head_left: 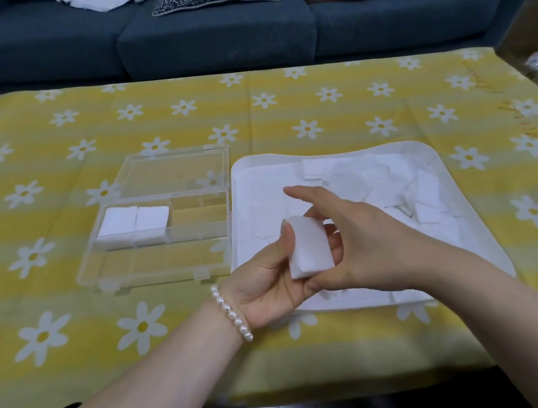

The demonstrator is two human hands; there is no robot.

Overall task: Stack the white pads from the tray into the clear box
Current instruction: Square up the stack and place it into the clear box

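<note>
White pads [308, 250], a small squared-up stack, sit pinched in our left hand [271, 281] over the tray's [470, 265] near edge. Our right hand [356, 243] curls round the stack's far side with the forefinger lifted, probably evening the edges so the stack drops neatly. The clear box [164, 253] lies open just left of the tray on the tabletop [315, 100], two stacks [134, 224] already in its back-left compartments. Loose pads in the tray blur into white; we can't count them. The right fingertips are hidden behind the stack.
</note>
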